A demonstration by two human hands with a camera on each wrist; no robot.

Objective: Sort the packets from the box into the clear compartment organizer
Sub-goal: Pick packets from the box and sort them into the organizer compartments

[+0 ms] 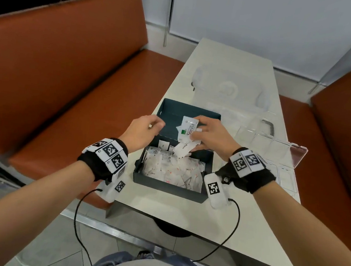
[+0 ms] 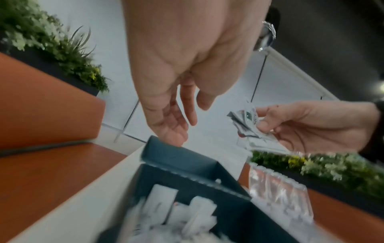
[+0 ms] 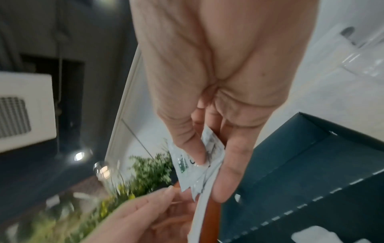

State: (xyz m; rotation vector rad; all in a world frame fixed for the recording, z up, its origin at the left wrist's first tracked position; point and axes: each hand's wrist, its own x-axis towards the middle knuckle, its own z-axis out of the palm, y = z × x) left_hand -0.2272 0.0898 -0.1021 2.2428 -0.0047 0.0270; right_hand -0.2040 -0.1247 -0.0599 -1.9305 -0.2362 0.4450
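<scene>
Table-top organizer (image 1: 270,140) faint, perhaps lidless

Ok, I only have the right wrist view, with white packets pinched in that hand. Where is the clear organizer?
Observer: The clear plastic compartment organizer lies on the pale table, right of the dark teal cardboard box.
Operator: Anything in it yet?
Observer: The head view shows no packets in its compartments.
Operator: And the box?
Observer: A heap of small white paper packets covers its near half.
</scene>
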